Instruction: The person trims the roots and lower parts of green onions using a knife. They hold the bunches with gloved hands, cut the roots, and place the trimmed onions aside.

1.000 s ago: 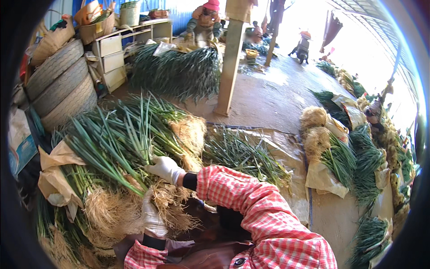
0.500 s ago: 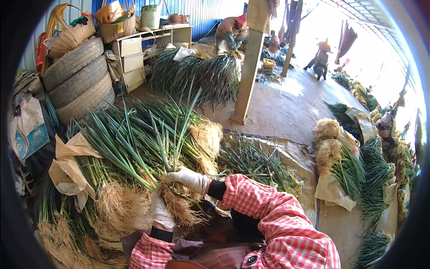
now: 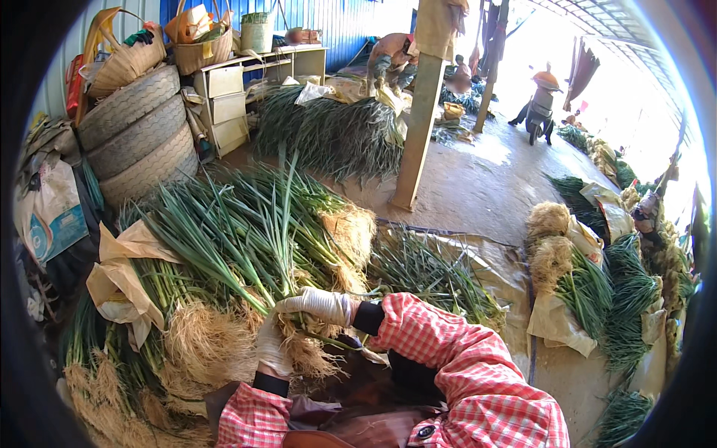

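Both my hands wear white gloves and meet in front of me. In them is a small bunch of leek-like plants [image 3: 282, 257], flat green leaves upward and shaggy pale roots [image 3: 310, 355] hanging below. My right hand [image 3: 320, 305] is closed round the stems from the right. My left hand [image 3: 273, 347] grips lower, beside the roots; its fingertips are partly hidden. Just beyond lies a big heap of the same plants [image 3: 216, 209]. Thick root clumps [image 3: 205, 336] from other bunches spread to the left of my left hand.
Brown paper [image 3: 131, 276] pokes out of the heap. Stacked tyres [image 3: 138, 134] stand at the back left, near a drawer cabinet [image 3: 228, 104]. A post [image 3: 414, 134] rises beyond the heap. Bundled plants [image 3: 586, 291] line the right side. Another person [image 3: 392, 60] bends over a far pile.
The held bunch has tilted slightly left, its leaves lower and closer together. My hands stay joined on it. The far person bends lower, and the whole view has shifted a little.
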The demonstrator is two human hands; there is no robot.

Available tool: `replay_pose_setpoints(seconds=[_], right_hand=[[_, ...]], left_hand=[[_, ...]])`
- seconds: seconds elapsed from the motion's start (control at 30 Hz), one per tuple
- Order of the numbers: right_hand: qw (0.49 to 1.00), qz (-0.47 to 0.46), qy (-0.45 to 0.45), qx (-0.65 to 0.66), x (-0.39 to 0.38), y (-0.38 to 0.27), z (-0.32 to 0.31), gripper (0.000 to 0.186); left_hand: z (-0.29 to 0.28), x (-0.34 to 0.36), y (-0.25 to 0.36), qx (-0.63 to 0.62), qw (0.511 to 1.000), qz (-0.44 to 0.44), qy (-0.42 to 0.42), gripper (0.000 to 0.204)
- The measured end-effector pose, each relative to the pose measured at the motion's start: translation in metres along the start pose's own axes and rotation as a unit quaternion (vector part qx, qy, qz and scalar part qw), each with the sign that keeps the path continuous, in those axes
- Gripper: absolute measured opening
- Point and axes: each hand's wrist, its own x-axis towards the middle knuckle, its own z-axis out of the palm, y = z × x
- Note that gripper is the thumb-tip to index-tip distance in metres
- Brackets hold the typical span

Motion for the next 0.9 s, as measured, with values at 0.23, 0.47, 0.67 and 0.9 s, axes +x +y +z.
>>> replay_pose_setpoints(seconds=[0.23, 0.47, 0.67, 0.9], right_hand=[[0.999, 0.017, 0.03, -0.017, -0.008, 0.002, 0.006, 0.03], [0.995, 0.039, 0.087, 0.016, -0.021, -0.001, 0.014, 0.029], [0.988, -0.101, 0.068, -0.096, -0.061, -0.024, 0.043, 0.032], [0.898, 0.165, 0.231, -0.336, -0.113, -0.007, -0.167, 0.032]], left_hand=[[0.0, 0.006, -0.009, 0.013, 0.997, 0.007, 0.072, 0.028], [-0.021, 0.023, -0.019, 0.004, 1.0, 0.015, 0.017, 0.029], [-0.034, 0.022, 0.004, 0.044, 0.997, 0.055, 0.027, 0.05], [0.022, -0.015, 0.018, 0.067, 0.997, 0.007, 0.049, 0.065]])
